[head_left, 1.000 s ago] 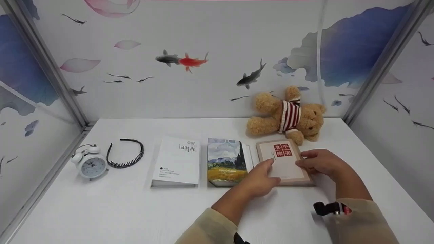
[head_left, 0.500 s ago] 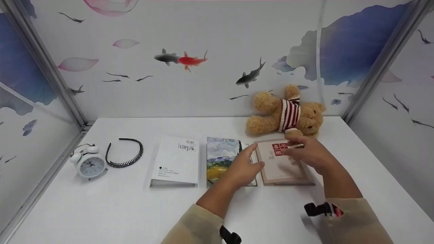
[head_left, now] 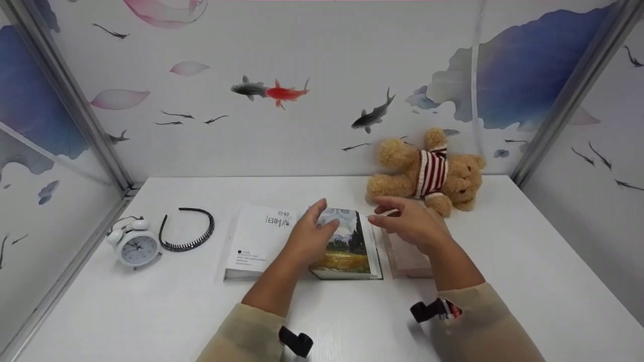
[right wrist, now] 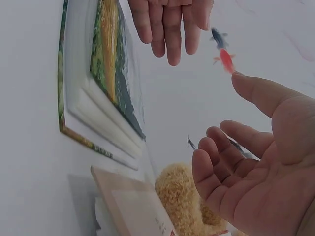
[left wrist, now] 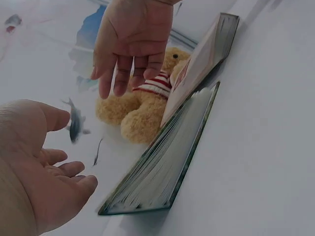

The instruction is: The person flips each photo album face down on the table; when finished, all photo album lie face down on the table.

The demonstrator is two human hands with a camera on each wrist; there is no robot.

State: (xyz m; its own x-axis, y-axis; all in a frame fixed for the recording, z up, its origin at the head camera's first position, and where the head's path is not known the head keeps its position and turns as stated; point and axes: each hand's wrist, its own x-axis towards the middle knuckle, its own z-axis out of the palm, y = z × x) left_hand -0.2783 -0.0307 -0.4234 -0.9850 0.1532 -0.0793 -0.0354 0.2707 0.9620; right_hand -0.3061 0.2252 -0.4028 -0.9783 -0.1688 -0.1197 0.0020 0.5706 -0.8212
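Note:
A photo album [head_left: 349, 246] with a painted landscape cover lies in the middle of the row, its page edges [left wrist: 165, 162] fanned in the left wrist view. My left hand [head_left: 308, 239] hovers by its left side, fingers loosely spread. On the other side, my right hand [head_left: 415, 226] hovers between the album and the beige book [head_left: 405, 256], fingers slightly bent. Both palms [right wrist: 275, 172] face inward with nothing held. Part of the beige book is hidden under the right hand and forearm. A white book [head_left: 251, 246] lies left of the album.
A teddy bear [head_left: 430, 173] in a striped top lies on its side against the back wall. Farther left are a black headband [head_left: 188, 246] and a white alarm clock [head_left: 138, 249]. Printed walls [head_left: 302, 141] enclose the white table [head_left: 166, 311].
Both hands have left the beige book and moved left, ending up above and around the photo album. The books, bear, headband and clock stay where they were.

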